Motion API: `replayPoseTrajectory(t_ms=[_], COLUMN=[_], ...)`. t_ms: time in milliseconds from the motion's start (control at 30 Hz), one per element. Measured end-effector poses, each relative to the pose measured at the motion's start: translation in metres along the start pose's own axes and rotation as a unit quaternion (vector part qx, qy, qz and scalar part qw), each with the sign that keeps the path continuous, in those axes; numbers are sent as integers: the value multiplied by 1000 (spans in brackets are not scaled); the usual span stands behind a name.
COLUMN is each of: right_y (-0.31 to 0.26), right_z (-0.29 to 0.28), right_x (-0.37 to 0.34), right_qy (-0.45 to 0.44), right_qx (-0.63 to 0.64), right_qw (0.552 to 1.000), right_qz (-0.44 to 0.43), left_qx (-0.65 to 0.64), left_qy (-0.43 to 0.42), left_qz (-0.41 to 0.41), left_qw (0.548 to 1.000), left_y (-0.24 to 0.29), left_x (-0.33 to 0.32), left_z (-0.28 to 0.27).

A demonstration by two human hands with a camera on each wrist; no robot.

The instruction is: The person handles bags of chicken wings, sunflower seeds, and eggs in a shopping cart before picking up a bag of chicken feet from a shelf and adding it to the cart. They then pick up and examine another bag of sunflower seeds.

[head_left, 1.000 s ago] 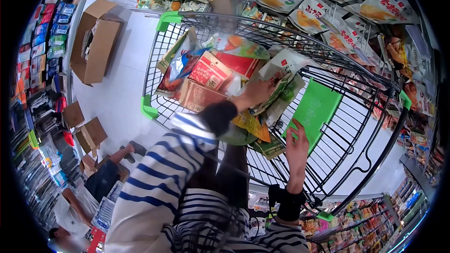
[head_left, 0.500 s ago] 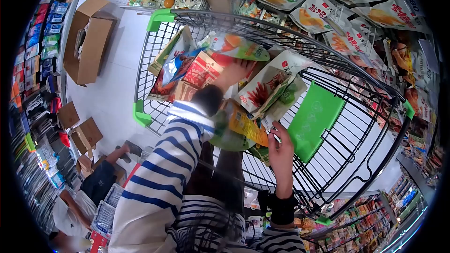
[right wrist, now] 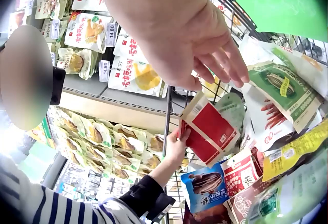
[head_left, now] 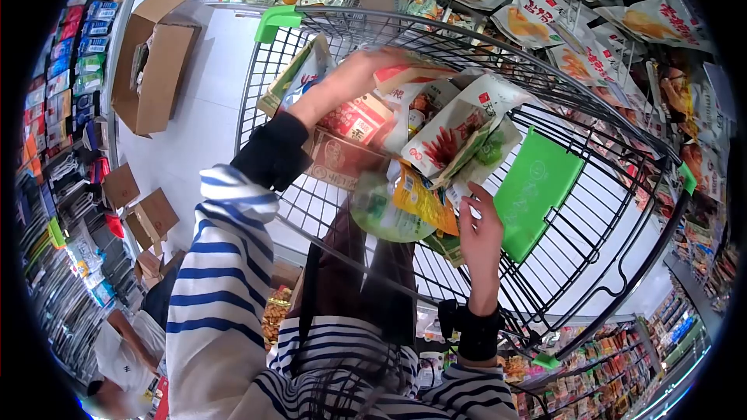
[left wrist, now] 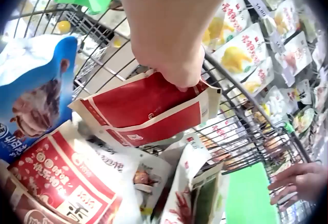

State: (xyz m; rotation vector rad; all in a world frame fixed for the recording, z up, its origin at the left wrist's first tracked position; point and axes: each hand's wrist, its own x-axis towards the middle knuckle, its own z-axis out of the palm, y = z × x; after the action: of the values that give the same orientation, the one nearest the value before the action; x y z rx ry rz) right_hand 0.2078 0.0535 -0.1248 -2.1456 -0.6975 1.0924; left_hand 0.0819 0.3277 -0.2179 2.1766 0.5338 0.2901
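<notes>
My left hand [head_left: 362, 74] grips the upper edge of a red package [head_left: 416, 75] at the far side of the cart. The left wrist view has that red package [left wrist: 148, 109] tilted below the left hand [left wrist: 171, 65], and the right wrist view has its broad red face [right wrist: 211, 132]. Fingers loosely bent, my right hand [head_left: 480, 233] hovers beside the yellow packet [head_left: 424, 198] and the white pouch [head_left: 459, 132], holding nothing visible. A red-and-white package [head_left: 354, 118], a brown box [head_left: 342, 157] and a blue pouch [left wrist: 38, 91] lie by the left forearm.
The cart's wire rim [head_left: 436, 29] surrounds the packages, with a green panel [head_left: 537, 194] on the right. Hanging pouches [head_left: 533, 15] line the shelf beyond. Cardboard boxes [head_left: 165, 78] stand on the floor at left, and another person [head_left: 128, 350] is at lower left.
My left hand has moved from the white pouch to the far side of the cart and raised the red package. My right hand has shifted from the green panel towards the packets.
</notes>
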Motion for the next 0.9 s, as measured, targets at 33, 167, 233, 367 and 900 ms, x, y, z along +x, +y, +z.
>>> replayPoseTrajectory(t_ms=[33, 167, 233, 367, 900], right_y=[-2, -15, -16, -23, -51], right_z=[0, -7, -3, 5, 13], right_x=[-1, 2, 8, 9, -4], right_qy=[-2, -38, -40, -69, -29], right_qx=[0, 50, 133, 423, 465], right_qw=[1000, 997, 990, 903, 884], right_qz=[6, 51, 10, 19, -23], left_qx=[2, -172, -414, -740, -704], left_qy=[-5, 168, 228, 281, 215], left_qz=[16, -125, -209, -250, -236], left_qw=[1000, 962, 856, 557, 634], left_y=[18, 81, 102, 138, 165], left_x=[0, -20, -33, -55, -119], left_z=[-7, -20, -22, -16, -9])
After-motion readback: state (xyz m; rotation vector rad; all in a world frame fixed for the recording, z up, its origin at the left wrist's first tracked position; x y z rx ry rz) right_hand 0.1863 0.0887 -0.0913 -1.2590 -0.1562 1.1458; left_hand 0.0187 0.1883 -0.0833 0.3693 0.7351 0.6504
